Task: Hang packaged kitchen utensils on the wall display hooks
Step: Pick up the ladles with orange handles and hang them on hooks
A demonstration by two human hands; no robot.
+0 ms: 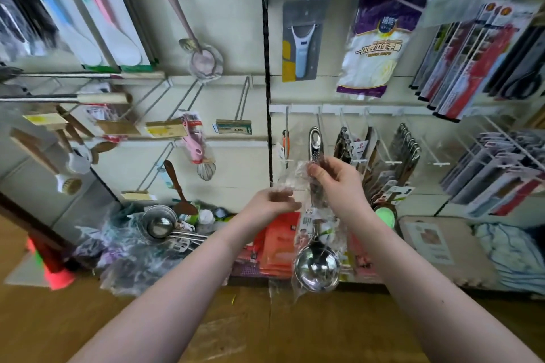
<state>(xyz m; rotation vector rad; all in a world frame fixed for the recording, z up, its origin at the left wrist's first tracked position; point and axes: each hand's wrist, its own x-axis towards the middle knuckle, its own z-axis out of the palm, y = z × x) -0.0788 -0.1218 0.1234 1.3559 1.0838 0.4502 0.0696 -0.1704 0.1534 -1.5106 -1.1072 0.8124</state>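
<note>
You are at the hanging step: your right hand point(333, 178) pinches the bagged ladle point(317, 267) by its handle just below the hooks point(319, 119), your left hand point(272, 200) holds its loose wrapper point(287, 183), so next thread the handle's hole onto a hook.
</note>
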